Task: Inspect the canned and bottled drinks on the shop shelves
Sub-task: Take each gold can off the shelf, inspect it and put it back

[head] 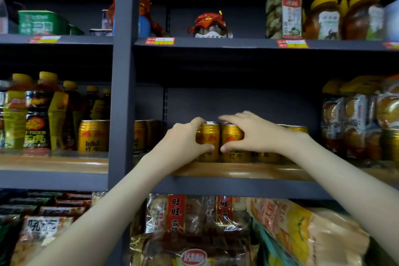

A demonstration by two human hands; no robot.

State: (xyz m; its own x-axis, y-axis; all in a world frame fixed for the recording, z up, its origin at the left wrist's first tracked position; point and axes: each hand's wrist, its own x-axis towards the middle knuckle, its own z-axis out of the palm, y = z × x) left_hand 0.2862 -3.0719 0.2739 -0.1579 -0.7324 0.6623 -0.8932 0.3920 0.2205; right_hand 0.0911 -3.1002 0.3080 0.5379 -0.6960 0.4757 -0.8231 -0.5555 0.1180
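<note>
Gold Red Bull cans stand in a row on the middle shelf (237,171). My left hand (183,140) grips one gold can (208,136), fingers over its top and thumb across its front. My right hand (254,133) grips the neighbouring gold can (232,135) the same way. Both cans stand upright on the shelf, touching each other. More gold cans (296,129) stand behind and to the right, partly hidden by my right wrist.
A dark upright post (123,93) splits the shelving. Left bay holds yellow-capped bottles (35,114) and another gold can (92,136). Wrapped jars (354,125) crowd the right. Jars and honey bottles (323,15) stand above; snack bags (194,233) fill the shelf below.
</note>
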